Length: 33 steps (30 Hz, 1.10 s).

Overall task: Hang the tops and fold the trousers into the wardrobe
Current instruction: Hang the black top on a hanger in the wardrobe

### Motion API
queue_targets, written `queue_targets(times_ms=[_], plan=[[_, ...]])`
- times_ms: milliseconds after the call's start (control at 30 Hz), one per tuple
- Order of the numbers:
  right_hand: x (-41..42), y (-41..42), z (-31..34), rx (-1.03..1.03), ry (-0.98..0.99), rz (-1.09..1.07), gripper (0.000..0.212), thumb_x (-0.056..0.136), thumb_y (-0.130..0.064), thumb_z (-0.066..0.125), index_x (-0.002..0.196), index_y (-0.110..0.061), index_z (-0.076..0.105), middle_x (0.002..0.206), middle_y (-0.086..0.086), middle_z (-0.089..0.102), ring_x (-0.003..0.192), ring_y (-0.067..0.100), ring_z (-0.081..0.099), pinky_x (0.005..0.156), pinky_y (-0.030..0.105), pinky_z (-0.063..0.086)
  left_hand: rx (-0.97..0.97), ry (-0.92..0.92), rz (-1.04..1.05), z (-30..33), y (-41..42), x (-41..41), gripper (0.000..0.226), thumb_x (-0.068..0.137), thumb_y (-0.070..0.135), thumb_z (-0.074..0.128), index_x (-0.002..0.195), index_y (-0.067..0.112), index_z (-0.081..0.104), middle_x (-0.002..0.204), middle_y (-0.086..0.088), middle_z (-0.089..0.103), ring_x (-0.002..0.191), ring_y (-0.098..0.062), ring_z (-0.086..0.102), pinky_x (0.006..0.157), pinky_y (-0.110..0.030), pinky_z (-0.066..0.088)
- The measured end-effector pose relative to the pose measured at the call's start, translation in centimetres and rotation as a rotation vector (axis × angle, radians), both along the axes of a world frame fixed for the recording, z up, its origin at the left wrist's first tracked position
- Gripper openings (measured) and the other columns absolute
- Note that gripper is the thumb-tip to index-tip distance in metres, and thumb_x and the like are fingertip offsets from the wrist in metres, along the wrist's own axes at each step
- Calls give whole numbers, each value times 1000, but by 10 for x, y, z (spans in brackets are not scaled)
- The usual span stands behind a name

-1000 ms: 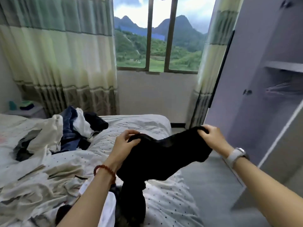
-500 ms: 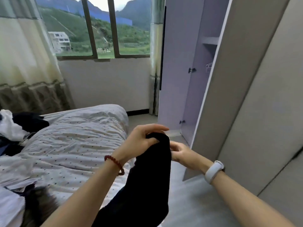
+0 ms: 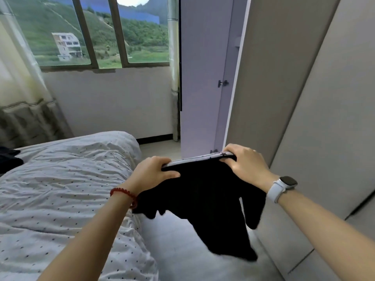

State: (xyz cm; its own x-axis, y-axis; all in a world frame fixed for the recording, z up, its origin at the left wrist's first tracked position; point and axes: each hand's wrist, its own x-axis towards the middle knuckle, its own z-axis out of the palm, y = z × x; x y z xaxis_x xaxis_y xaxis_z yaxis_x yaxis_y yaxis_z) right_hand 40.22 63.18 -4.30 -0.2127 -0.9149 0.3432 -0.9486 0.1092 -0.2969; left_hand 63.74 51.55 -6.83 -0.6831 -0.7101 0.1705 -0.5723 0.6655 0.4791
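A black garment (image 3: 205, 199) with a pale waistband edge hangs in the air over the floor between the bed and the wardrobe. My left hand (image 3: 151, 175) grips the left end of its top edge, and my right hand (image 3: 244, 164) grips the right end, stretching the edge flat between them. The cloth drops loosely below, its lowest part near the floor. The wardrobe (image 3: 284, 98) stands at the right, its far door (image 3: 200, 78) swung open; its inside is mostly hidden.
The bed (image 3: 60, 189) with a dotted white cover fills the lower left, a dark garment (image 3: 9, 159) at its far left edge. A window and curtains (image 3: 18, 98) are behind it. Grey floor (image 3: 182, 250) runs between bed and wardrobe.
My view has turned right, away from the clothes pile toward the wardrobe. My hands came together, then spread apart again, now holding the garment by its waistband edge.
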Motion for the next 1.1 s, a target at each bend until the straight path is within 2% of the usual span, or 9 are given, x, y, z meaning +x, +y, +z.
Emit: queue_targets(times_ms=[167,333,500,633,667,767,833,967,1100], plan=[[-23,-73,-5,126,-25,54,21,89,-47,53,92,-26,54,81,-4,61,84,23,58,69,31,37,68,168,81,-20,-84,-14,23,86,28,65,71,31,47,66,11,51,61,-5,49,58,-21,37],[-33,-192,-9,238,1,143,22,96,-30,41,112,-21,53,103,0,56,100,21,52,83,35,42,42,312,302,-25,-190,-33,15,85,27,65,76,27,53,73,9,59,72,-12,57,64,-28,44],[-45,-337,-6,182,344,-77,30,92,-19,44,113,-28,63,116,3,53,113,25,44,84,32,32,220,272,-6,-12,-276,-48,27,83,23,68,63,34,55,57,14,52,57,0,48,62,-24,38],[-54,-425,-12,102,-404,-12,23,92,-12,44,98,-21,65,101,6,67,99,27,61,87,38,48,464,28,-337,-2,-320,-71,7,90,25,61,93,22,66,77,15,58,68,3,51,68,-17,42],[-55,-443,-12,81,-649,41,23,93,-8,43,90,-18,63,93,7,66,89,22,62,82,37,50,506,-1,-334,-2,-337,-74,20,91,28,59,108,19,66,93,12,64,81,3,57,78,-15,45],[-57,-498,-11,26,-1323,122,33,87,6,32,80,-7,61,72,11,51,62,18,52,63,29,45,436,148,-113,-8,-401,-83,23,92,29,57,114,25,62,115,7,65,103,-7,61,94,-23,47],[-61,-536,-18,35,-1465,152,28,85,3,34,82,-4,61,74,11,47,63,21,47,63,30,41,361,369,90,-13,-448,-93,19,90,18,59,108,25,60,112,3,65,99,-13,62,90,-25,50],[-84,-613,-27,146,-1221,301,23,89,6,41,96,-14,51,92,10,53,79,20,51,75,30,42,339,453,105,-10,-545,-129,56,86,13,64,136,23,39,134,11,41,122,-8,42,102,-28,39],[-132,-677,-8,322,-717,429,23,95,-2,40,110,-19,35,71,1,42,60,13,36,57,25,31,552,324,-112,0,-634,-190,88,82,8,69,148,25,12,141,12,27,132,0,21,106,-19,21]])
